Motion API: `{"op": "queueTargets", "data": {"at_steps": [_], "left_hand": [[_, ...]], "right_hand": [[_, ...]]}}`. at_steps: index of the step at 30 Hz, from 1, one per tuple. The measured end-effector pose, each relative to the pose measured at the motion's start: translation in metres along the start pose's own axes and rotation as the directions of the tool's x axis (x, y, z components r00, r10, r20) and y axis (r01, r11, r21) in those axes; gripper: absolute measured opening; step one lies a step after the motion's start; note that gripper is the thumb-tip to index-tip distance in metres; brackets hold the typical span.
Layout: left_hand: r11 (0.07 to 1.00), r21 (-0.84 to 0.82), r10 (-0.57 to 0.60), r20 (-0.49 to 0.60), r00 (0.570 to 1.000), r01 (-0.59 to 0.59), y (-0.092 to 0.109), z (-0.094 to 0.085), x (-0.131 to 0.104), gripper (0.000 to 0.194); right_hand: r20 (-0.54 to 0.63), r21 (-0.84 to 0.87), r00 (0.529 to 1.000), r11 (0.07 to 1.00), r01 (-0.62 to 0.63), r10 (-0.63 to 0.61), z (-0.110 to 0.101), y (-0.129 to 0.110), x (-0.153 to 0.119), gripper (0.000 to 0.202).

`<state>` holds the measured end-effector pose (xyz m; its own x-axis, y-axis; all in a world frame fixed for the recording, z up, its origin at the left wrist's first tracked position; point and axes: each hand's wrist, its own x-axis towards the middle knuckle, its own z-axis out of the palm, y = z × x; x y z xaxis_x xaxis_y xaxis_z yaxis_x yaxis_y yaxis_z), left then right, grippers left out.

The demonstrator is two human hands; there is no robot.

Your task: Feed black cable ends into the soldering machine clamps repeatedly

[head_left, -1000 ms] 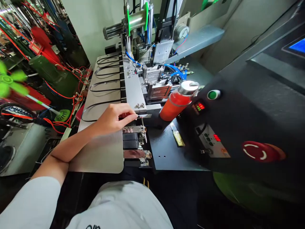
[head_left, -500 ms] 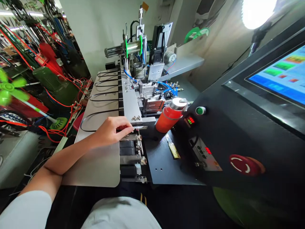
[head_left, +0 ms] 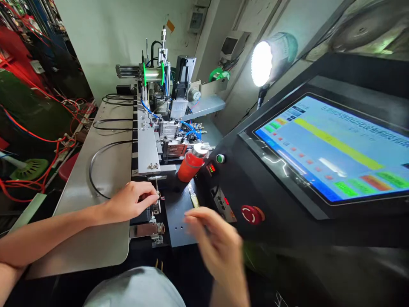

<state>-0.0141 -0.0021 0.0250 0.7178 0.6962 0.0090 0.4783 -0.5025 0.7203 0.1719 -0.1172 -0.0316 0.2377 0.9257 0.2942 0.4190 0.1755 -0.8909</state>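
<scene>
My left hand (head_left: pixel 136 201) rests over the edge of the metal plate (head_left: pixel 96 243), thumb and fingertips pinched together. A tiny reddish tip shows at its fingertips, beside the small metal clamps (head_left: pixel 156 230); what it holds is too small to name. The black cable (head_left: pixel 92 170) runs toward this hand. My right hand (head_left: pixel 220 243) hangs over the front of the dark base plate (head_left: pixel 174 213), blurred, with its thumb and forefinger near each other. Whether it holds anything is hidden by the blur. Behind it stands an orange-red bottle (head_left: pixel 191 165) with a silver lid.
Further back stands the machine (head_left: pixel 172 111) with a green-rimmed wire spool (head_left: pixel 153 75). At right are a tilted touchscreen (head_left: pixel 335 145), a red emergency button (head_left: pixel 252 214) and a lit lamp (head_left: pixel 262 64). More cables (head_left: pixel 116 121) lie across the plate. Red hoses run at left.
My right hand has come into view at the lower middle. The view has turned right, showing more of the screen. My left hand is now nearer the front clamps, still pinched.
</scene>
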Motion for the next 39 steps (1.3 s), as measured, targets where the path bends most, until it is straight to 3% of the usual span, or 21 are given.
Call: {"op": "queueTargets", "data": {"at_steps": [3, 7, 13, 21, 27, 31, 39], "left_hand": [[0.998, 0.009, -0.066, -0.002, 0.998, 0.066, -0.006, 0.007, 0.004, 0.027], [0.984, 0.023, -0.175, 0.046, 0.983, 0.174, -0.012, 0.008, 0.009, 0.033], [0.967, 0.050, -0.253, 0.096, 0.963, 0.249, -0.017, 0.011, 0.014, 0.035], [0.968, 0.055, -0.248, 0.080, 0.965, 0.244, -0.019, 0.013, 0.015, 0.036], [0.970, 0.070, -0.237, 0.059, 0.970, 0.233, -0.021, 0.016, 0.016, 0.034], [0.966, 0.088, -0.249, 0.057, 0.967, 0.243, -0.021, 0.017, 0.018, 0.033], [0.971, 0.119, -0.212, 0.027, 0.977, 0.208, -0.021, 0.018, 0.018, 0.032]], "right_hand": [[0.112, 0.055, 0.993, 0.998, -0.029, 0.023, 0.014, 0.003, 0.012, 0.021], [0.082, 0.040, 0.993, 0.995, -0.086, 0.083, 0.023, 0.015, 0.012, 0.021], [0.080, 0.039, 0.983, 0.985, -0.170, 0.167, 0.017, 0.030, -0.004, 0.022], [0.030, -0.012, 0.988, 0.988, -0.153, 0.153, 0.014, 0.037, -0.007, 0.020], [0.102, 0.046, 0.982, 0.985, -0.163, 0.158, 0.019, 0.040, -0.002, 0.019], [0.159, 0.142, 0.968, 0.966, -0.217, 0.194, 0.034, 0.040, 0.017, 0.023], [0.148, 0.186, 0.973, 0.962, -0.201, 0.175, 0.069, 0.033, 0.044, 0.034]]}}
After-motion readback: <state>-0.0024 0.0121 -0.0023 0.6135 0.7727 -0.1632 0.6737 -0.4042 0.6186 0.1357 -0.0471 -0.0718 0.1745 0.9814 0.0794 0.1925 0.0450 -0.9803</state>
